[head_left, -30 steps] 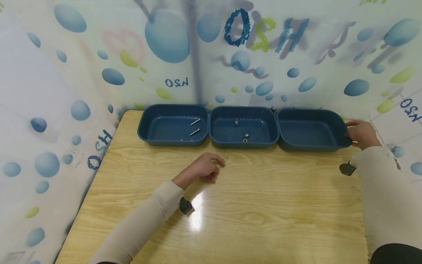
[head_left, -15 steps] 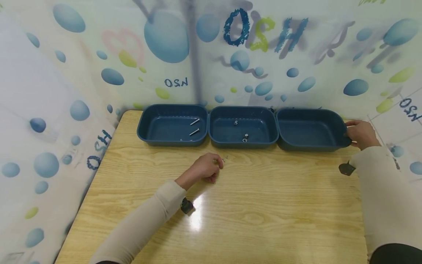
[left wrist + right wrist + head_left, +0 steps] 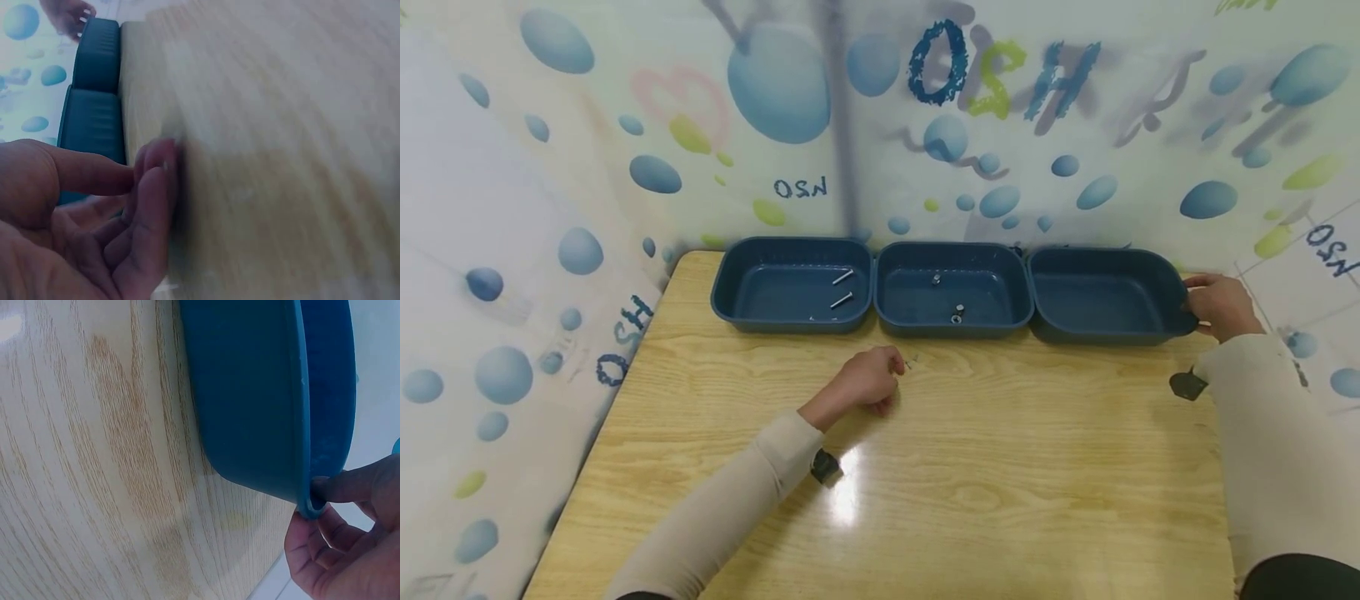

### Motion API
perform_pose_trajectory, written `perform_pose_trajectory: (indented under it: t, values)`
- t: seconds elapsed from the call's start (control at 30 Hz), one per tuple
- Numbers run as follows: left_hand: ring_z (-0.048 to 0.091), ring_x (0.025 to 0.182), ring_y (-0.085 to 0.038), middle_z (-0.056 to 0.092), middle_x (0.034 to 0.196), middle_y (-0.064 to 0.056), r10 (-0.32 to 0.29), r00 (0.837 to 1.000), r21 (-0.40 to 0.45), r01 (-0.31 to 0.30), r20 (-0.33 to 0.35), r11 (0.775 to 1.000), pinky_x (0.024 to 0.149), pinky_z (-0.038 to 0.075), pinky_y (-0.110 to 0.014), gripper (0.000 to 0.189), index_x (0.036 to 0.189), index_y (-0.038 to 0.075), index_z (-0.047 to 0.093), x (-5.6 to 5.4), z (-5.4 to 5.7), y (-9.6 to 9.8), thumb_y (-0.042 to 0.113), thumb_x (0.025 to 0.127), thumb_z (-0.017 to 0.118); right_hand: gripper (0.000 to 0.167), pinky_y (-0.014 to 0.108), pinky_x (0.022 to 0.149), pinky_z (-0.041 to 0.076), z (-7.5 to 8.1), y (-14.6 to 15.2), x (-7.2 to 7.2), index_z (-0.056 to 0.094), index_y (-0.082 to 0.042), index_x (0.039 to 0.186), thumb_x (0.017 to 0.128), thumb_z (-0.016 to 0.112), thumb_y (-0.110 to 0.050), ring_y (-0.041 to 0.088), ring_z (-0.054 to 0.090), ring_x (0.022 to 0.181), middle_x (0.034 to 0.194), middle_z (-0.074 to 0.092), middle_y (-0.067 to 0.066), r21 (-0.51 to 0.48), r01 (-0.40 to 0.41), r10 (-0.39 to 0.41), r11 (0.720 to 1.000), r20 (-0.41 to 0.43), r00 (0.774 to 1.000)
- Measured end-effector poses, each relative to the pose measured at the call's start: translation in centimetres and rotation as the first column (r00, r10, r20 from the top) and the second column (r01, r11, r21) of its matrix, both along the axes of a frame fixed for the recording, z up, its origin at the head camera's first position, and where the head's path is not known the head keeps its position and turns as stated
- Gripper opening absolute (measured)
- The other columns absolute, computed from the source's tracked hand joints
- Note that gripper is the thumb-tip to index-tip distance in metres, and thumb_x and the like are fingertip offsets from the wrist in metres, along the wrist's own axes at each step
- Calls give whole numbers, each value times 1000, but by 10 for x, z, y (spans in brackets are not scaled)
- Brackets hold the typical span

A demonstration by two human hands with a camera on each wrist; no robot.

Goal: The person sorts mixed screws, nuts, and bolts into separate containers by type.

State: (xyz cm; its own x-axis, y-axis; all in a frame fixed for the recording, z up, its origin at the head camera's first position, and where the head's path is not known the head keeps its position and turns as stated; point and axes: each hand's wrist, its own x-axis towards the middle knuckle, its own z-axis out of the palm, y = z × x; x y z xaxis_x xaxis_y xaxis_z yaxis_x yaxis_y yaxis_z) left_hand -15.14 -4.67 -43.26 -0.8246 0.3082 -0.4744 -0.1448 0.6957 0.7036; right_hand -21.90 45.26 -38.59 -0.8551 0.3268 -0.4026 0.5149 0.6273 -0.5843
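My right hand point(image 3: 1223, 307) grips the end rim of the right blue plastic bin point(image 3: 1105, 335). In the right wrist view its thumb is inside the rim point(image 3: 301, 425) and the fingers are outside. My left hand point(image 3: 867, 380) is low over the table in front of the middle bin point(image 3: 955, 331), fingers curled. Tiny thin slivers point(image 3: 912, 362) lie on the wood right at its fingertips. The left wrist view shows the thumb against the curled fingers point(image 3: 153, 206), close to the tabletop; I cannot tell whether something small is pinched there.
Two bolts point(image 3: 842, 300) lie in the left blue bin point(image 3: 790, 327). A few nuts point(image 3: 957, 319) are in the middle bin. All three bins stand in a row at the back edge of the wooden table point(image 3: 1000, 467), against a patterned wall point(image 3: 865, 167).
My left hand's fingers have drawn in and curled more, shifting slightly left, so the slivers on the table show more. The right hand keeps its hold on the bin.
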Motion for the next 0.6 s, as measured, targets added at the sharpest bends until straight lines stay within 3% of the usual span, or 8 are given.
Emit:
perform_pose_trajectory:
  t: [0.2,0.33,0.47,0.6]
  values:
    - [61,48,-18,62,59,-10,-60,998,1,60,34,998,46,53,-30,32,94,10,67,-6,1,-4,-9,83,44,57,31,63,53,1,0,-1,33,10,142,90,48,-5,5,55,66,113,48,24,6,-9,9,1000,-11,1000]
    - [57,46,-17,58,55,-8,-62,997,34,61,54,998,44,51,-29,30,89,8,67,-8,-1,-5,-9,81,44,57,29,62,53,1,-1,-1,33,10,142,90,48,-6,5,55,65,112,48,23,10,-3,4,1000,-18,1000]
    - [54,46,-16,51,53,-6,-57,997,67,53,60,996,42,47,-27,18,85,5,63,-7,-4,-6,-9,79,52,57,30,61,52,2,-1,-2,33,10,143,90,48,-5,5,54,65,115,46,25,10,7,-7,1000,-11,1000]
    - [53,45,-15,50,51,-5,-47,999,54,46,25,998,41,45,-25,16,81,6,63,-4,-4,-6,-8,76,56,57,30,62,53,2,-1,-2,32,10,143,91,47,-5,5,54,65,119,45,26,9,9,-9,1000,-8,1000]
